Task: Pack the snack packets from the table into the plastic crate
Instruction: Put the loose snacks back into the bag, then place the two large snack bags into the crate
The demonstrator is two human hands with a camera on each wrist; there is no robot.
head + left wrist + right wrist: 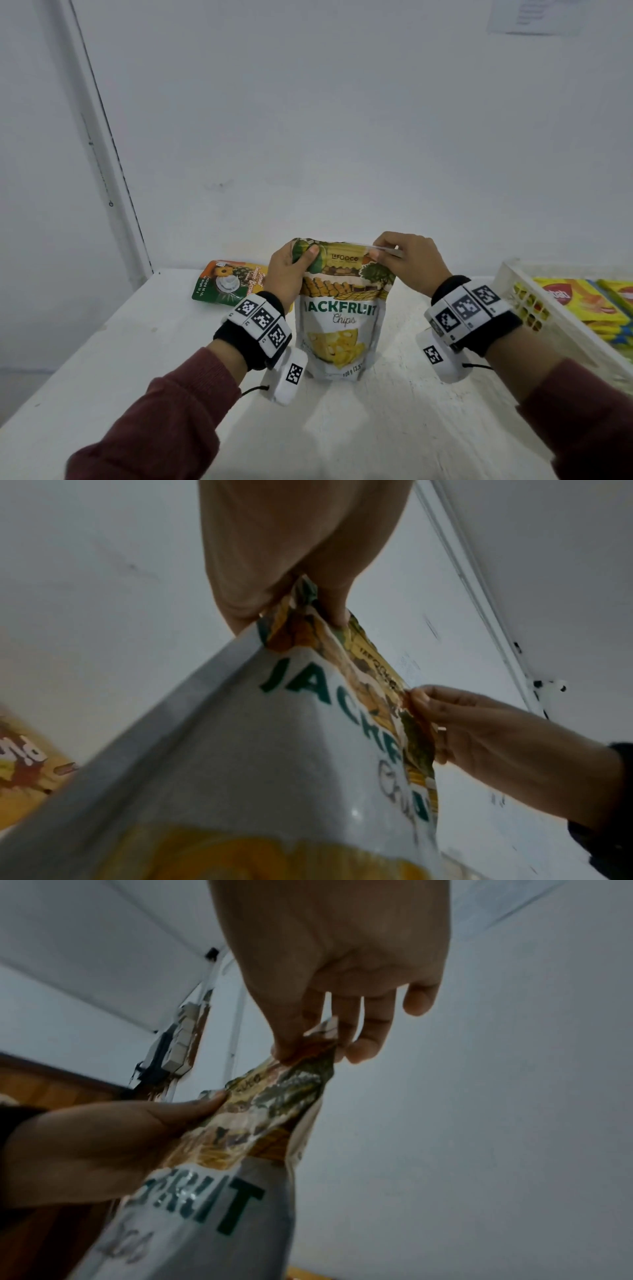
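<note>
The person holds the jackfruit chips pouch (340,318) upright over the white table (137,359), w/ both hands at its top corners. The left hand (286,274) has thumb and fingers curled round the top left corner; the right hand (407,262) pinches the top right corner btw thumb and fingertips, as the right wrist view also shows. Whether the pouch bottom touches the table or hangs just above it cannot be told. The plastic crate (513,284) stands at the right, near the right wrist, and already has yellow packets (582,301) inside.

What could go wrong, as a judgement: the grip is only on the thin sealed edge, so the pouch may slip out or swing if it is moved fast to the crate. The crate wall is close to the right wrist; the pouch bottom or the wrist device may knock it if the lift is too low. Also the pouch is tall vs. the flat packets, so it may not lie well on them.

Writing: "JACKFRUIT Chips" on the front, "LAFOOCO" near the top, "100 g" at the bottom. A green-orange packet (227,282) lies on the table behind the left hand; its text is too small to read.
</note>
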